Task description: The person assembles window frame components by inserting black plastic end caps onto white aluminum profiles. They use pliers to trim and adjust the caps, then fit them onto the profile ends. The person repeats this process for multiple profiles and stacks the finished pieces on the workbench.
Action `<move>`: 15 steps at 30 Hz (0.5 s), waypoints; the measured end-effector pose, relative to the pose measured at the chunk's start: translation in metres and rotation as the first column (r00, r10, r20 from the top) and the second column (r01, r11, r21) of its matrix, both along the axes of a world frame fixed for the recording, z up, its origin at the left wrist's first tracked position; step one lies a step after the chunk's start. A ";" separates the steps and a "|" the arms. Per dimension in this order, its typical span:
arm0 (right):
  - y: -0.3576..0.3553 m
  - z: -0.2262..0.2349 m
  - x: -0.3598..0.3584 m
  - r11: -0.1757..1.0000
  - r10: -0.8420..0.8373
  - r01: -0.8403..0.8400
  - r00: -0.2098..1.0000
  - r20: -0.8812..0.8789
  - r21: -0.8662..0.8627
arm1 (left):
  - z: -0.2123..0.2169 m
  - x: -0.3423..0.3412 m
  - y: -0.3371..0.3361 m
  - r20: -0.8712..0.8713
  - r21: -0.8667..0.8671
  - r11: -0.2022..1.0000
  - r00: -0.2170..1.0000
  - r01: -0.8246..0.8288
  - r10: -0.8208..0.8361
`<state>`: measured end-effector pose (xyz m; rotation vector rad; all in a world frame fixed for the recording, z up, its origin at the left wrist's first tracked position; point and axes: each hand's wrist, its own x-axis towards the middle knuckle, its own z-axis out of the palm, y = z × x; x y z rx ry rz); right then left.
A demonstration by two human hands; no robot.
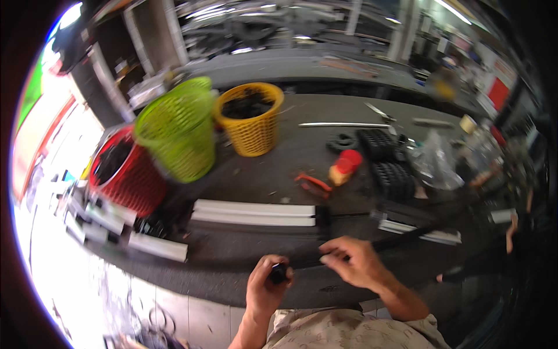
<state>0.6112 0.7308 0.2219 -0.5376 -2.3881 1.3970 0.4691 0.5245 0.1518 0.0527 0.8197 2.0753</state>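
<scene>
My left hand [265,286], near the table's front edge, is wrapped round a small black part [279,273] with a round end; its exact kind is unclear. To its right, my right hand [356,263] has its thumb and fingers drawn together. Something dark shows by its fingers, too blurred to name. Just beyond both hands, a pair of white bars [253,213] lies side by side, with a black piece [322,220] at the right end. Farther off rest orange-handled pliers [314,185] and a red-capped yellow bottle [345,167].
Red [131,177], green [181,134] and yellow [250,125] baskets stand at left; the red and yellow ones hold dark parts. Short white bars [157,246] lie at the left edge. On the right are ribbed black blocks [390,168], a clear plastic bag [437,163] and a metal rod [343,124].
</scene>
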 end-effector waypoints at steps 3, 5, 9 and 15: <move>-0.018 -0.013 0.013 0.994 0.038 -0.039 0.999 -0.007 -0.099 | -0.003 0.007 0.011 -0.125 -0.025 0.999 0.992 0.021 -0.024; -0.026 -0.020 0.018 0.987 0.024 -0.033 0.998 -0.060 -0.159 | 0.000 0.012 0.023 -0.196 -0.076 0.996 0.979 0.035 -0.049; -0.033 -0.020 0.038 0.966 -0.044 0.000 0.985 -0.165 -0.257 | 0.008 0.018 0.048 -0.131 -0.007 0.975 0.966 0.222 -0.221; -0.006 -0.002 0.051 0.947 -0.303 0.297 0.952 -0.035 -0.122 | 0.013 0.009 0.060 -0.053 -0.099 0.955 0.957 0.279 -0.285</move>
